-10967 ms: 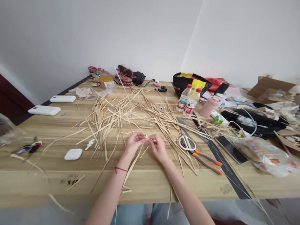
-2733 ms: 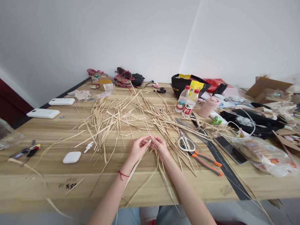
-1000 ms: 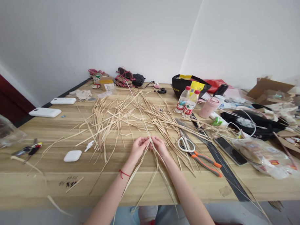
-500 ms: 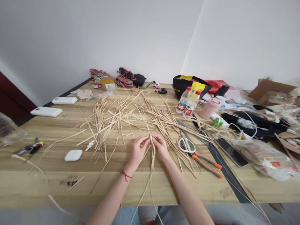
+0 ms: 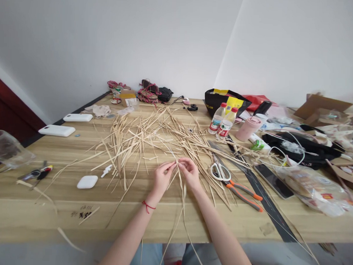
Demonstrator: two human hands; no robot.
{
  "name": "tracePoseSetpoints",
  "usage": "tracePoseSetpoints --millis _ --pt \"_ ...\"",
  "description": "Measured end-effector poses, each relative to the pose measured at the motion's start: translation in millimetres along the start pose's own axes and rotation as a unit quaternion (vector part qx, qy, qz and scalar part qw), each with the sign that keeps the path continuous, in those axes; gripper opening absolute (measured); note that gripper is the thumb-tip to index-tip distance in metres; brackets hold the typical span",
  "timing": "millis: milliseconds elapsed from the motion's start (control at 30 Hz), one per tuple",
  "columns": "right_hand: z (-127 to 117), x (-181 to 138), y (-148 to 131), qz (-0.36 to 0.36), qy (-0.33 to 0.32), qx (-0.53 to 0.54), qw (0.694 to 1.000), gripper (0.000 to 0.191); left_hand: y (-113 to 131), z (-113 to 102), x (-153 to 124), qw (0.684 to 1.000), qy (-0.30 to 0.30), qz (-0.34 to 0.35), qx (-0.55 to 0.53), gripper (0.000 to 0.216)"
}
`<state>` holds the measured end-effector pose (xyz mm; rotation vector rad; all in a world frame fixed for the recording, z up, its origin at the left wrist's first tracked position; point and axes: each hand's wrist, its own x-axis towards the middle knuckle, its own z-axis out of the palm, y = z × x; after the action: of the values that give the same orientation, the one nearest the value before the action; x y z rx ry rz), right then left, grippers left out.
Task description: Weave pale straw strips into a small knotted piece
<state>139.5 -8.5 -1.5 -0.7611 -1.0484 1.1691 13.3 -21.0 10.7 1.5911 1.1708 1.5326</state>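
My left hand [image 5: 164, 176] and my right hand [image 5: 189, 174] meet above the middle of the table, fingertips almost touching. Both are closed in a pinch on pale straw strips [image 5: 182, 202], whose long ends hang down toward the table's front edge and my lap. From the pinch a thin light-coloured rod [image 5: 170, 150] points away from me, over the loose straw. Fingers hide the exact spot where strips and rod join. Just beyond my hands lies a broad heap of loose straw strips [image 5: 136, 137].
To the right lie white-handled scissors [image 5: 220, 172], orange-handled pliers [image 5: 245, 195] and a phone [image 5: 273, 180]. Farther back stand two water bottles [image 5: 220, 120], a pink cup [image 5: 248, 128] and a black bag [image 5: 212, 104]. A white earbud case [image 5: 87, 182] is at left.
The hanging straw ends have swung to the right. The thin rod shows less of its length above my hands. My hands stay in nearly the same place, still pinching.
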Motion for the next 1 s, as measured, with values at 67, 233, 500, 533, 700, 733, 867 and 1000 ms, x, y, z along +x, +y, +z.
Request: tracePoseSetpoints --millis 67,233,500,533,700,733,867,1000 --pt "0 0 -1 0.007 0.003 0.002 1.0 0.026 0 0 0 1.0 0.0 0.006 0.009 0.017" --pt "-2 0 -3 -0.014 -0.009 -0.03 0.999 0.019 1 -2 -1 0.999 0.004 0.032 0.025 0.016" --pt "-4 0 -3 -0.004 -0.02 -0.031 0.999 0.019 -6 2 2 0.997 0.005 -0.051 -0.054 0.021" --pt "-4 0 -2 0.015 -0.023 -0.02 0.999 0.02 -8 2 3 0.993 0.004 -0.077 -0.088 0.024" --pt "-2 -1 3 0.127 -0.046 0.026 0.991 0.028 -15 -1 11 0.965 0.034 -0.161 -0.205 0.028" --pt "-2 -1 4 0.135 -0.047 0.025 0.989 0.029 -16 -3 12 0.962 0.039 -0.168 -0.21 0.027" --pt "-6 0 5 0.134 -0.033 0.019 0.99 0.03 -20 -6 15 0.953 0.068 -0.19 -0.224 0.025" --pt "-13 2 -1 0.131 -0.027 -0.047 0.99 0.04 -29 -9 17 0.949 0.104 -0.201 -0.219 0.027"
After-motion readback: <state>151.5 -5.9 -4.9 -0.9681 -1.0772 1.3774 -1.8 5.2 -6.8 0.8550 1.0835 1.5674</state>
